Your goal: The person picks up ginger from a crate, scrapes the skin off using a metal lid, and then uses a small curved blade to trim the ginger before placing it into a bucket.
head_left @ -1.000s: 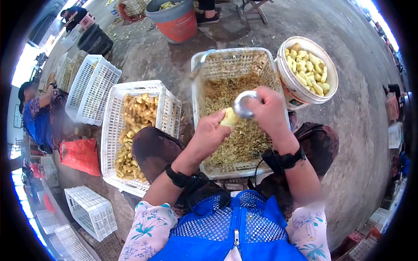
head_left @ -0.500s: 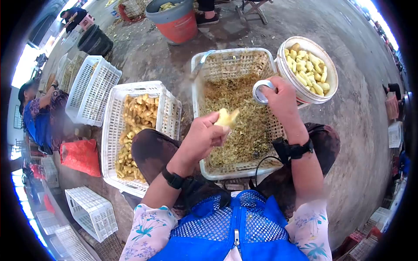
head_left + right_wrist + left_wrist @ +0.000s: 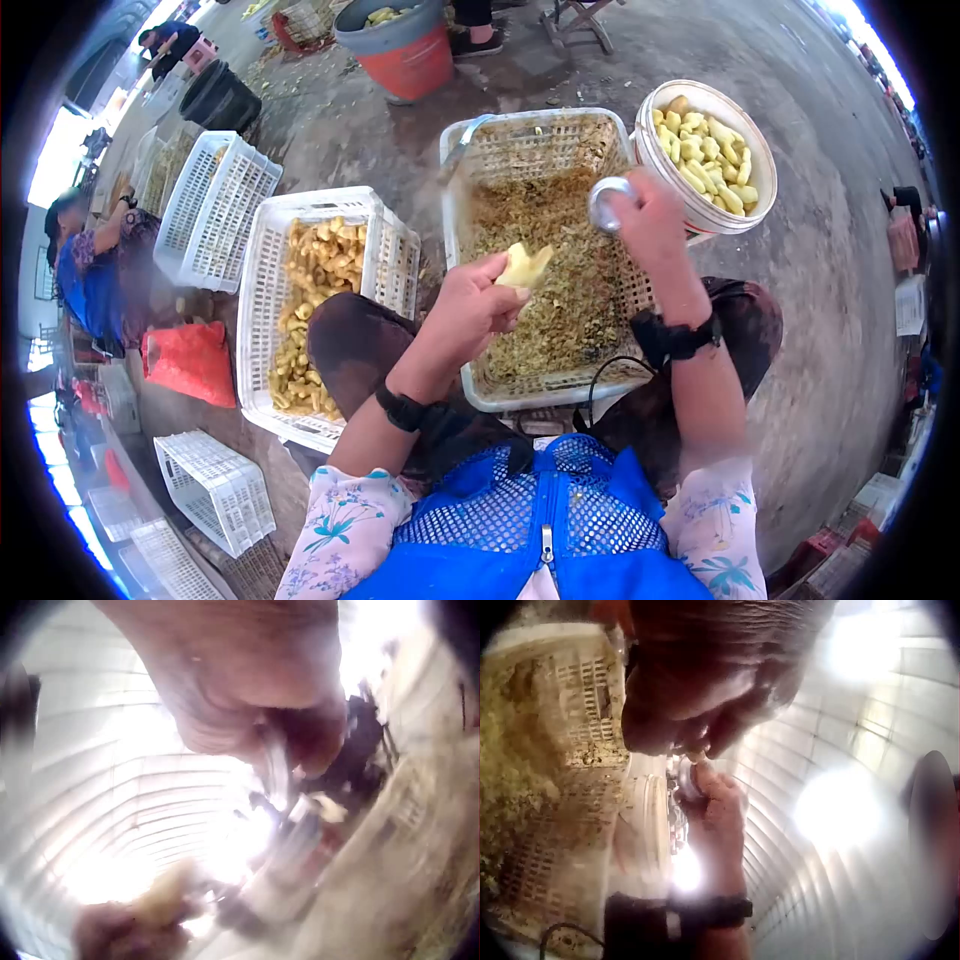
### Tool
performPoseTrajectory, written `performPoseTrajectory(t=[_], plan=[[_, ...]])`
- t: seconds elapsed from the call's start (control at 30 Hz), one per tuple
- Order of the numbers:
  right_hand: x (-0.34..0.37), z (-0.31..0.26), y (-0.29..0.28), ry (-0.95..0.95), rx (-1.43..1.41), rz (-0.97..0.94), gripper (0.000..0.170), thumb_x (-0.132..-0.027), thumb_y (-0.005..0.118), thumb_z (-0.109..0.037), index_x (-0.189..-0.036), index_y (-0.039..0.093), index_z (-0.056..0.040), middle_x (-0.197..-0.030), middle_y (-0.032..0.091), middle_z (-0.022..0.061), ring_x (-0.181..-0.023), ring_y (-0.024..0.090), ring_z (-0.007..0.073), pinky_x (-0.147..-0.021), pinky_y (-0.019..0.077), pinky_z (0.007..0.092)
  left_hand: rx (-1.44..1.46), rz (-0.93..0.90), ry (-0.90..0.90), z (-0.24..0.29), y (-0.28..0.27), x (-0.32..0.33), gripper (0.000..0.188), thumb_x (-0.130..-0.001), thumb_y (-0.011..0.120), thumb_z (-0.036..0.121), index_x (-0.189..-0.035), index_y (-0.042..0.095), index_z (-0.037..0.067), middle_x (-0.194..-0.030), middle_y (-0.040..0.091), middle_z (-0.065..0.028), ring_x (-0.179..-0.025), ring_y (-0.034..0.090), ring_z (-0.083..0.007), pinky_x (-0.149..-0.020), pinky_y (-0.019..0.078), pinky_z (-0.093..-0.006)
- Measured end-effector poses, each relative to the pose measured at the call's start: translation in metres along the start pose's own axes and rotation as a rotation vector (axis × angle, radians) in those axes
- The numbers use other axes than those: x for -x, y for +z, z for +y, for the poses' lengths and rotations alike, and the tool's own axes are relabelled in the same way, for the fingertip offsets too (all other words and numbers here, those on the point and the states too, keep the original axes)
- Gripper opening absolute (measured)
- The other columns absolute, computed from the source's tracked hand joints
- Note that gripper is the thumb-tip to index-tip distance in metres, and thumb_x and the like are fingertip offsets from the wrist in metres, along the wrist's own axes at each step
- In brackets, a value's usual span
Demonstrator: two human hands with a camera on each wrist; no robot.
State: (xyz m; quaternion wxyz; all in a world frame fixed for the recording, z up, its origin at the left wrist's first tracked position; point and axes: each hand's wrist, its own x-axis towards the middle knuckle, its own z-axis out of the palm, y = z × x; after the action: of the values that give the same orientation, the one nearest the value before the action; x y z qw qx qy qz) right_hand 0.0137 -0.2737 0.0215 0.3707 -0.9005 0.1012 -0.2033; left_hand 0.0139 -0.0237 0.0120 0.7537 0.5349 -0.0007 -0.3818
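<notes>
In the head view, my left hand [image 3: 462,312] pinches a pale, peeled piece of ginger [image 3: 526,268] between thumb and fingers. My right hand [image 3: 655,228] grips a round, silver metal ring-like tool [image 3: 598,208], held apart from the ginger to its upper right. Both hands are over a white plastic basket [image 3: 449,225] with ginger peelings [image 3: 560,300] in it. In the left wrist view the right hand [image 3: 718,810] shows beyond the dark left hand [image 3: 705,682]. The right wrist view is blurred, with the ring's edge [image 3: 277,769] below the right hand [image 3: 247,667].
A white bucket [image 3: 700,226] of peeled ginger stands at the right. On the left is a white basket [image 3: 250,300] of unpeeled ginger. A flat blade-like tool [image 3: 466,140] lies over the middle basket's back corner. A red sack [image 3: 188,362] and another person [image 3: 95,260] are further left.
The right hand with the metal ring has moved away from the ginger, up and to the right. The left hand has turned the ginger piece so a forked end shows.
</notes>
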Motion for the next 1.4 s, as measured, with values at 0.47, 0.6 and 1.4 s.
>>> performPoseTrajectory(t=[0.47, 0.6, 1.4], plan=[[0.027, -0.032, 0.005, 0.072, -0.686, -0.488, 0.013, -0.088, 0.072, -0.008, -0.096, 0.073, 0.0023, -0.082, 0.067, -0.0021, -0.076, 0.057, 0.0043, -0.067, 0.0469, 0.0244, -0.242, 0.019, 0.134, 0.004, 0.006, 0.005, 0.039, -0.097, 0.062, 0.014, -0.133, 0.056, -0.002, -0.08, 0.06, -0.0036, -0.065, 0.053, -0.0089, -0.062, 0.0448, -0.0264], [0.027, -0.022, 0.004, 0.123, -0.672, -0.504, 0.015, -0.088, 0.074, -0.011, -0.092, 0.072, 0.0029, -0.077, 0.065, -0.0022, -0.073, 0.056, 0.0044, -0.064, 0.046, 0.0248, -0.647, -0.009, 0.432, -0.01, 0.0, 0.002, 0.066, -0.085, 0.069, -0.001, -0.148, 0.049, -0.001, -0.098, 0.064, -0.0001, -0.088, 0.059, -0.007, -0.079, 0.0515, -0.0246], [0.034, -0.029, 0.013, -0.031, -0.41, -0.427, 0.009, -0.087, 0.07, -0.004, -0.094, 0.071, 0.0005, -0.078, 0.066, 0.0008, -0.074, 0.057, 0.005, -0.065, 0.047, 0.0258, -1.23, 0.191, 0.847, -0.023, -0.005, -0.004, 0.019, -0.086, 0.068, 0.005, -0.103, 0.059, 0.005, -0.075, 0.06, -0.0171, -0.068, 0.062, -0.0394, -0.058, 0.0483, -0.0461]])
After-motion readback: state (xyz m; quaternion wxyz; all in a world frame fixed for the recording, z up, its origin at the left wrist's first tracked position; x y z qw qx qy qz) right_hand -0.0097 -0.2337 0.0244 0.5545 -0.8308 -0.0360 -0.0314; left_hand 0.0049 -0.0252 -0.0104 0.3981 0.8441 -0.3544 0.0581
